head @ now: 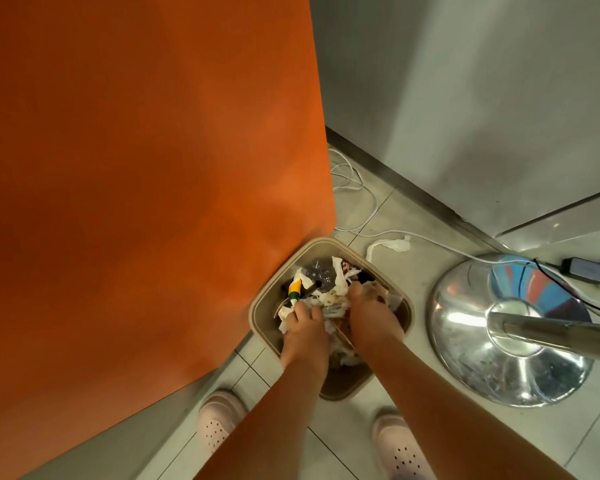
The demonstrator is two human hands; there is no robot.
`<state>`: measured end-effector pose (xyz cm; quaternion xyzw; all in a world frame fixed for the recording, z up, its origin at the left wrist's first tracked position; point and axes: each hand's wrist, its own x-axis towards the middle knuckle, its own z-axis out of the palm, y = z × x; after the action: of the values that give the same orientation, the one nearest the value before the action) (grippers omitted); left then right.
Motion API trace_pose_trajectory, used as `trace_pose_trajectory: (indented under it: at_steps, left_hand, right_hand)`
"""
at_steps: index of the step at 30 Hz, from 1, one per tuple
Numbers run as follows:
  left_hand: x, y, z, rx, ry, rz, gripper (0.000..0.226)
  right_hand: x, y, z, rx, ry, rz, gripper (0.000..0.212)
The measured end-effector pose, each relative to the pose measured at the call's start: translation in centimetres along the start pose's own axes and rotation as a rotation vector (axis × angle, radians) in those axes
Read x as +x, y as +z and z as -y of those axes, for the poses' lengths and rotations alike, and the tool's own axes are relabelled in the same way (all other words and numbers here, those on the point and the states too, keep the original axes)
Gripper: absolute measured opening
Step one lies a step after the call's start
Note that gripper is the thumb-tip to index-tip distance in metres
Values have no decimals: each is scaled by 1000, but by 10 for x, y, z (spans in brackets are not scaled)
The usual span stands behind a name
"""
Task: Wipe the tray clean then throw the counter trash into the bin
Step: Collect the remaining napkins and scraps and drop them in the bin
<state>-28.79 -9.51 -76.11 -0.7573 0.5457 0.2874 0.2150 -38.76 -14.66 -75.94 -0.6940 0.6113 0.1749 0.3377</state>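
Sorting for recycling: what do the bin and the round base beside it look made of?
Bin: probably plastic, matte beige, with a smooth, rounded, moulded rim. Base: metal, polished, judging by its mirror-like reflections and bright highlights.

Both hands were down inside the beige bin (329, 241), which stood on the tiled floor, touching the edge of the orange counter (136, 168). The left hand (303, 329) and the right hand (369, 308) lay side by side on the trash (338, 284), with the fingers curled into crumpled white paper. A yellow and green wrapper (294, 289) lay near the left fingers. A scrap of tissue (390, 244) lay on the floor just behind the bin. To the right stood a shiny metal base (471, 358) with its pole (551, 332). White cables (354, 181) ran along the wall.
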Motion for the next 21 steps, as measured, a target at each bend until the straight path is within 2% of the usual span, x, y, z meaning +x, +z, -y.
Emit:
trace_pose_trajectory:
  at_steps: [2, 5, 8, 11, 15, 21]
  left_hand:
    - [5, 4, -1, 30, 1, -2, 77]
    - [8, 1, -2, 76, -2, -14, 69]
    - [3, -21, -3, 179, 4, 28, 63]
    - [-8, -41, 1, 90, 16, 42, 52]
    - [-37, -82, 6, -41, 58, 71, 62]
    - [-114, -171, 15, -225, 58, -66, 49]
  right_hand:
    - [3, 4, 2, -17, 10, -10, 53]
    - [-1, 4, 9, -100, 17, 14, 55]
    - [-9, -3, 14, -56, 64, 44, 57]
    - [-24, -17, 17, -49, 43, 107, 63]
    - [-55, -60, 26, -58, 13, 107, 68]
    - [-125, -155, 58, 193, -50, -6, 50]
